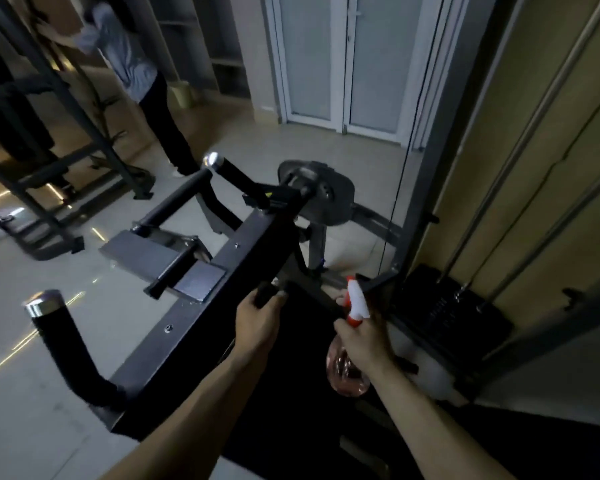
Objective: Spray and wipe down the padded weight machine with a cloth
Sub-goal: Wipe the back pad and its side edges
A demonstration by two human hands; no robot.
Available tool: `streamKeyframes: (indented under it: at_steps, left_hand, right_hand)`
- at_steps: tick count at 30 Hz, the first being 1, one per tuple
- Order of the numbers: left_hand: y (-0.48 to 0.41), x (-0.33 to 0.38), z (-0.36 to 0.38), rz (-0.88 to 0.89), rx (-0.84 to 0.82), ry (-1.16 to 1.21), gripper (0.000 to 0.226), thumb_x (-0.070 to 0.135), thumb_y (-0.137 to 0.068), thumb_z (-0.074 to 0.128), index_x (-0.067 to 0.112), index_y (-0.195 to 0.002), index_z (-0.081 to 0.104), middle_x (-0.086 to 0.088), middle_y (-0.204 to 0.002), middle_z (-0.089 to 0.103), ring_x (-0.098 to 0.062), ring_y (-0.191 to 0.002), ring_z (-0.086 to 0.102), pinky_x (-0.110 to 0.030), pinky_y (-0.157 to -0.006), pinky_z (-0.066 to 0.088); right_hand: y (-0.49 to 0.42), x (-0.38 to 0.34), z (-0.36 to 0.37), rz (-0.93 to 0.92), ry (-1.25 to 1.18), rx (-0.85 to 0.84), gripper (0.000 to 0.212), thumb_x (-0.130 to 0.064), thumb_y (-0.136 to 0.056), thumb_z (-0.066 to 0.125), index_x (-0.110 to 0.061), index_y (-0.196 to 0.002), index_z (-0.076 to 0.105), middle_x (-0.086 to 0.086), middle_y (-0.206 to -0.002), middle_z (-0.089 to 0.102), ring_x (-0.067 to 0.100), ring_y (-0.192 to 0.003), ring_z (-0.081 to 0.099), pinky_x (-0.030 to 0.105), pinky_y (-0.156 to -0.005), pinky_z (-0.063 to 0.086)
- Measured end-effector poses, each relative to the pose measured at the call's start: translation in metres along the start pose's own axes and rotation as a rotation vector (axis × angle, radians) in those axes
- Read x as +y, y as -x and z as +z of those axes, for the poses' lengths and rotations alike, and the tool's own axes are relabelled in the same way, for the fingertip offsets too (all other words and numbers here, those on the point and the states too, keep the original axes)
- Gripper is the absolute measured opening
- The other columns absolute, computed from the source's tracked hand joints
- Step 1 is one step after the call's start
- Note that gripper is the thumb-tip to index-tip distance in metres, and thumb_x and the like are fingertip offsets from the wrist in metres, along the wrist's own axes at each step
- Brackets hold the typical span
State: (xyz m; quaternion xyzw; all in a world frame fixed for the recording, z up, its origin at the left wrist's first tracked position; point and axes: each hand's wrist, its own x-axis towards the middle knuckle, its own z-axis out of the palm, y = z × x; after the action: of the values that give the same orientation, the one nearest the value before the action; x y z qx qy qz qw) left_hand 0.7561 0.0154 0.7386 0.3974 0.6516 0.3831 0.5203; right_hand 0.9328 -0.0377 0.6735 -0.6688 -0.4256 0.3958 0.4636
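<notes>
Left hand [257, 318]: fingers hold a dark thing [265, 294], too dim to name.
Right hand [362, 341]: fingers grip the spray bottle [356, 301].
Pad [302, 382]: black, edges unclear.

Two hands being counted: left hand [257, 322], right hand [362, 337]. One spray bottle [347, 374], one dark cloth [265, 294] being tallied. Two chrome-capped handles: near handle [59, 327], far handle [234, 174]. One weight stack [447, 306], one bystander [136, 64], two door panels [309, 57] being noted.

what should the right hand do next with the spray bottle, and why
Probably squeeze the trigger: the right hand holds the spray bottle over the black pad, nozzle pointing forward, while the left hand grips something dark, perhaps the cloth, at the pad's far edge.
</notes>
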Motion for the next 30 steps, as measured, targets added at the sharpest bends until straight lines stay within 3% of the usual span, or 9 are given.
streamKeyframes:
  at_steps: [3,5,7,10,16,20,24,26,30]
  left_hand:
    - [0.016,-0.028,0.004,-0.077,0.026,-0.059,0.01,0.015,-0.093,0.073,0.011,-0.102,0.072,-0.007,-0.075,0.071,-0.021,-0.063,0.066,-0.029,-0.06,0.052]
    - [0.023,-0.044,0.003,-0.118,0.017,-0.141,0.009,0.013,-0.093,0.073,0.011,-0.102,0.072,-0.003,-0.072,0.073,-0.017,-0.058,0.068,-0.025,-0.053,0.053]
    - [0.028,-0.056,0.0,-0.163,-0.028,-0.211,0.013,0.013,-0.093,0.074,0.013,-0.106,0.073,-0.001,-0.075,0.075,-0.013,-0.059,0.071,-0.022,-0.052,0.053]
    - [0.033,-0.067,-0.002,-0.187,-0.083,-0.298,0.019,0.015,-0.094,0.072,0.013,-0.113,0.072,-0.003,-0.09,0.076,-0.008,-0.064,0.073,-0.015,-0.053,0.051]
    - [0.04,-0.087,-0.001,-0.204,-0.021,-0.276,0.009,0.017,-0.096,0.07,0.019,-0.104,0.071,-0.006,-0.093,0.077,-0.011,-0.071,0.075,-0.018,-0.058,0.054]
    - [0.04,-0.109,-0.001,-0.225,-0.023,-0.271,0.01,0.022,-0.096,0.069,0.024,-0.106,0.071,0.001,-0.09,0.078,-0.013,-0.077,0.076,-0.022,-0.066,0.059]
    - [0.037,-0.127,0.004,-0.246,-0.072,-0.252,0.01,0.023,-0.096,0.068,0.027,-0.105,0.07,0.006,-0.089,0.078,-0.009,-0.077,0.075,-0.021,-0.065,0.059]
    - [0.036,-0.142,0.012,-0.296,-0.106,-0.227,0.013,0.023,-0.096,0.068,0.025,-0.109,0.069,0.005,-0.091,0.079,-0.013,-0.081,0.076,-0.029,-0.074,0.061]
    - [0.035,-0.17,0.024,-0.357,-0.141,-0.198,0.017,0.02,-0.095,0.068,0.02,-0.112,0.07,-0.004,-0.098,0.079,-0.022,-0.087,0.076,-0.038,-0.081,0.062]
  right_hand:
    - [0.013,0.063,0.001,0.085,0.117,-0.144,0.066,-0.018,-0.088,0.067,-0.056,-0.137,0.045,-0.031,-0.121,0.057,-0.001,-0.116,0.057,0.009,-0.092,0.04]
    - [0.024,0.101,0.013,0.193,0.121,-0.253,0.057,-0.024,-0.089,0.07,-0.053,-0.135,0.051,-0.025,-0.118,0.064,0.003,-0.114,0.062,0.022,-0.096,0.051]
    - [0.034,0.129,0.031,0.286,0.126,-0.248,0.044,-0.039,-0.088,0.072,-0.037,-0.131,0.061,-0.014,-0.107,0.069,0.008,-0.101,0.067,0.038,-0.095,0.056]
    - [0.041,0.145,0.054,0.32,0.11,-0.219,0.051,-0.058,-0.087,0.067,-0.024,-0.124,0.064,-0.007,-0.097,0.069,0.01,-0.088,0.068,0.039,-0.085,0.058]
    - [0.026,0.155,0.084,0.329,0.126,-0.151,0.04,-0.064,-0.087,0.055,-0.027,-0.099,0.065,-0.008,-0.083,0.067,0.008,-0.074,0.066,0.04,-0.075,0.059]
    - [0.013,0.181,0.101,0.311,0.138,-0.153,0.047,-0.058,-0.093,0.058,-0.028,-0.129,0.062,-0.015,-0.097,0.059,0.005,-0.087,0.059,0.028,-0.084,0.053]
    - [0.011,0.208,0.097,0.305,0.126,-0.114,0.048,-0.048,-0.098,0.058,-0.031,-0.143,0.055,-0.006,-0.117,0.064,0.015,-0.114,0.064,0.034,-0.097,0.054]
    - [0.013,0.236,0.091,0.367,0.128,-0.063,0.054,-0.043,-0.101,0.055,-0.031,-0.153,0.046,0.002,-0.128,0.064,0.02,-0.122,0.061,0.037,-0.105,0.05]
    - [0.023,0.283,0.065,0.524,0.006,0.142,0.066,-0.056,-0.093,0.056,-0.032,-0.153,0.045,0.008,-0.119,0.07,0.027,-0.106,0.068,0.047,-0.096,0.055]
